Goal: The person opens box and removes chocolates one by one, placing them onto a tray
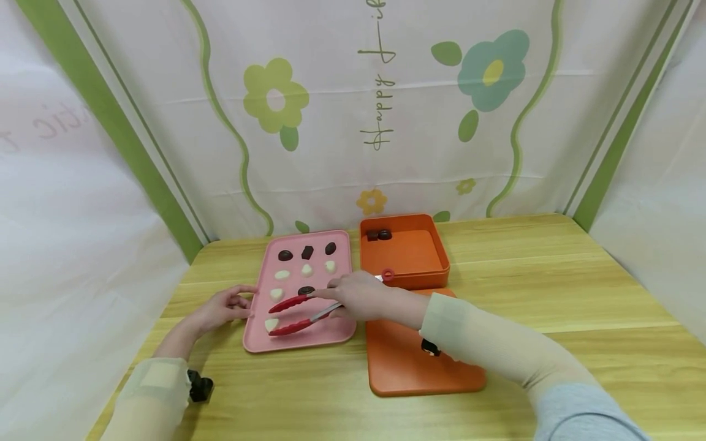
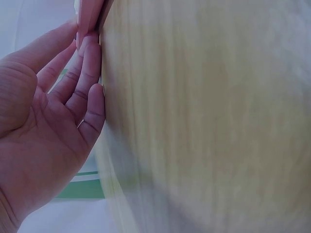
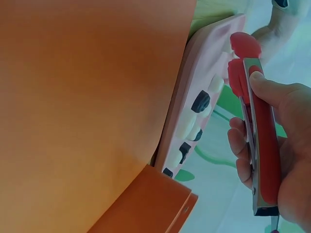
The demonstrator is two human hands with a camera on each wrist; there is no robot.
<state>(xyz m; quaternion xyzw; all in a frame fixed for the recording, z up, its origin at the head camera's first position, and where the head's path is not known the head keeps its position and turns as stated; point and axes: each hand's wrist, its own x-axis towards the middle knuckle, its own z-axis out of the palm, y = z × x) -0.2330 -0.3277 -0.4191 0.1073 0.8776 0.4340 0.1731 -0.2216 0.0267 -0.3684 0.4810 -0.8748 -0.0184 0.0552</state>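
Observation:
My right hand (image 1: 357, 295) grips red-tipped metal tongs (image 3: 265, 141) over the pink tray (image 1: 331, 334). Their red tips stand apart, with a white heart-shaped chocolate (image 1: 272, 324) near the lower tip at the tray's front left. My left hand (image 1: 223, 307) is at the tray's left rim, thumb and fingertips on its edge in the left wrist view. Several chocolates lie in rows on the tray: white ones such as an oval (image 1: 282, 274), and dark ones such as a faceted piece (image 1: 307, 252). One dark round chocolate (image 1: 306, 290) sits just beyond the tongs.
An orange box (image 1: 410, 248) stands right of the tray, with a dark square chocolate (image 1: 372, 235) and a dark round one (image 1: 385, 234) in its back left corner. Before it lies an orange lid (image 1: 419, 373), partly under my right forearm. A printed curtain (image 1: 331, 171) hangs behind the table.

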